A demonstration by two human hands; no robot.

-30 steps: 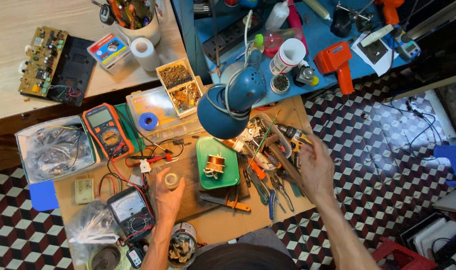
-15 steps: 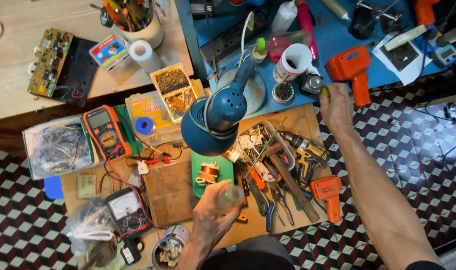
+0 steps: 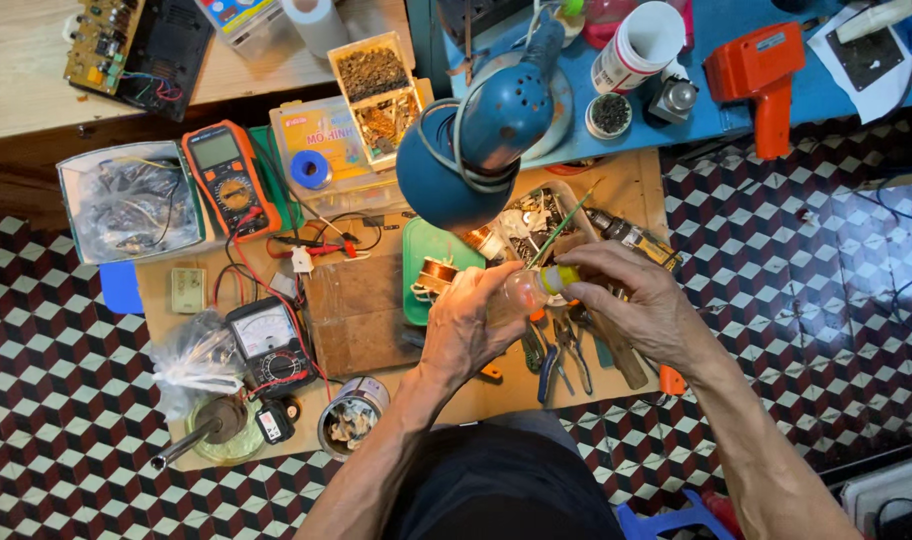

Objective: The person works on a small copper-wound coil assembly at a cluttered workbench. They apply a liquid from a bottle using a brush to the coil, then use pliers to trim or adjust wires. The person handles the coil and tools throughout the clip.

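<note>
The left hand (image 3: 468,325) wraps around a small clear glass bottle (image 3: 523,291); the right hand (image 3: 631,300) pinches its yellow cap (image 3: 559,277) above the wooden bench (image 3: 361,300). The bottle's long axis lies near level, cap end pointing right. A thin green brush (image 3: 566,222) slants up-right.

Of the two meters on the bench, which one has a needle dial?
The black meter near the front edge, beside the plastic bag. The orange meter farther back has a flat digital screen instead.

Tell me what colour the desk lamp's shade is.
The desk lamp's shade is blue, seen from above in the head view.
</note>
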